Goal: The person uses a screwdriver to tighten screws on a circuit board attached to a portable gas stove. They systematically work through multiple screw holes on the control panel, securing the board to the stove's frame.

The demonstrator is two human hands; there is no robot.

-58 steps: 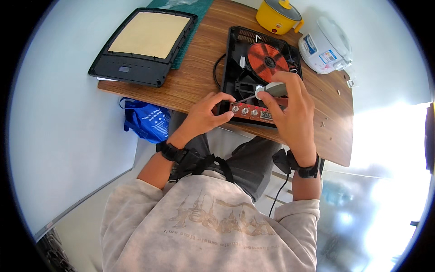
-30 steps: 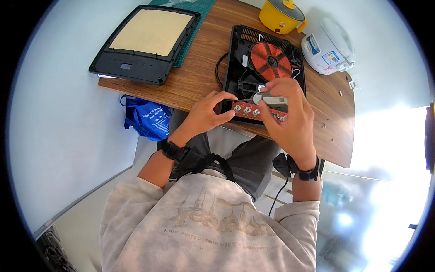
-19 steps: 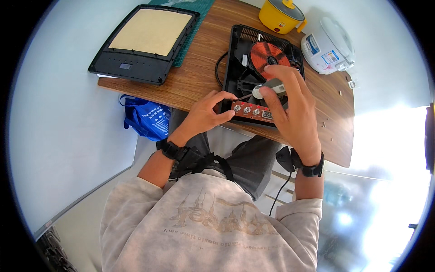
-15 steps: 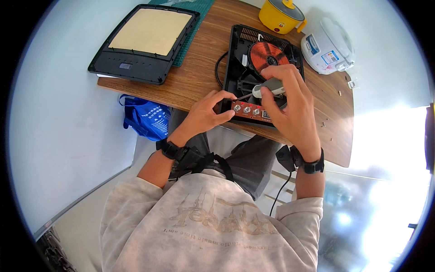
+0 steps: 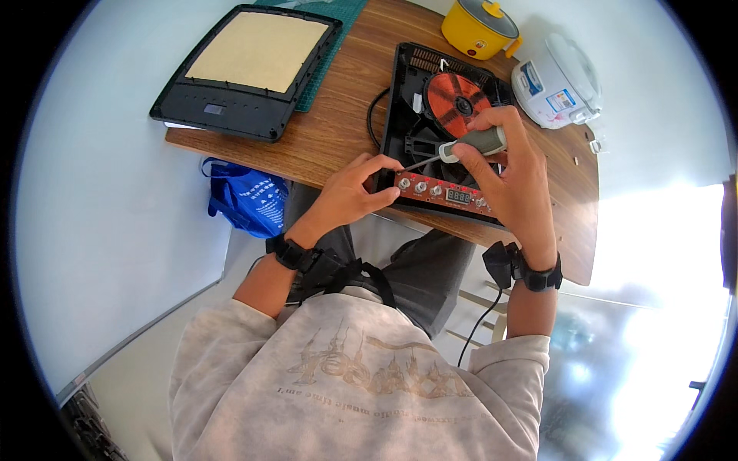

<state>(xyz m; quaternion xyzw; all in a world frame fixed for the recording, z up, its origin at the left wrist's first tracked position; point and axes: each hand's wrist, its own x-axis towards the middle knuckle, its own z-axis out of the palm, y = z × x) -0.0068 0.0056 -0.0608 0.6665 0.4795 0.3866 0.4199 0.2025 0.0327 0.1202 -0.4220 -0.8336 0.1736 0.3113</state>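
An opened induction cooker base (image 5: 397, 81) lies on the table, its copper coil (image 5: 446, 96) and red control board (image 5: 421, 187) exposed. In my right hand (image 5: 523, 169) is a screwdriver (image 5: 480, 140) with a grey-green and white handle, gripped between thumb and fingers. Its shaft slants down left, the tip at the control board's left corner. There my left hand (image 5: 347, 190) grips the base's near left corner, index fingertip beside the screwdriver tip and thumb lower at the board's edge. Whether a screw sits under the tip is too small to tell.
The cooker's black top panel (image 5: 177, 104) lies underside up at the far left, partly on a green cutting mat (image 5: 350, 11). A yellow pot (image 5: 469, 34) and a white rice cooker (image 5: 550, 92) stand at the back right. Small screws (image 5: 575, 161) lie on the right. A blue bag (image 5: 246, 200) hangs below the table's left edge.
My right hand has shifted right and tilted the screwdriver handle up and away, uncovering more of the shaft and the board's display. My left hand stays at the corner.
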